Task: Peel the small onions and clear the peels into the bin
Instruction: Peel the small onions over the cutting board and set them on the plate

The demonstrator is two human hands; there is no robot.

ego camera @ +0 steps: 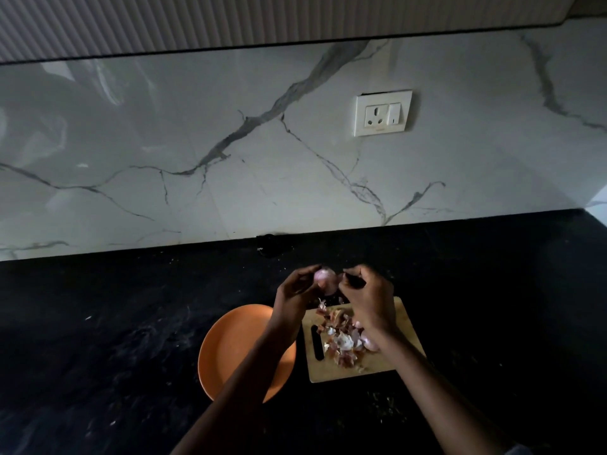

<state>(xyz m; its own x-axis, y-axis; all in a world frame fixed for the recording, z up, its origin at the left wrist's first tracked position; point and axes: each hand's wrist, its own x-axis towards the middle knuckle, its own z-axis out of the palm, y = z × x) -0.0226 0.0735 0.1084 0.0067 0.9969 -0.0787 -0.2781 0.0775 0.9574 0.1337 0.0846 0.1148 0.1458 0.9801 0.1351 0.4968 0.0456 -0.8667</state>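
Two hands meet above a black counter [131, 339] backed by a marble wall [197, 142] with a socket [382, 112]. Below them sit an orange plate [236, 343] and a wooden board [387, 366] heaped with peels [341, 339]. The left hand [295, 293] curls round a small onion [325, 280], held over the board's far edge, while the right hand [368, 297] pinches a dark tool I cannot identify against it.

The cutting board [387, 362] is pale wood with a black slot. On it lie reddish-brown and white peels [341, 339]; left of it sits an orange plate [230, 343]. The tabletop [98, 323] is speckled black, the wall [197, 142] behind white, grey-veined marble.
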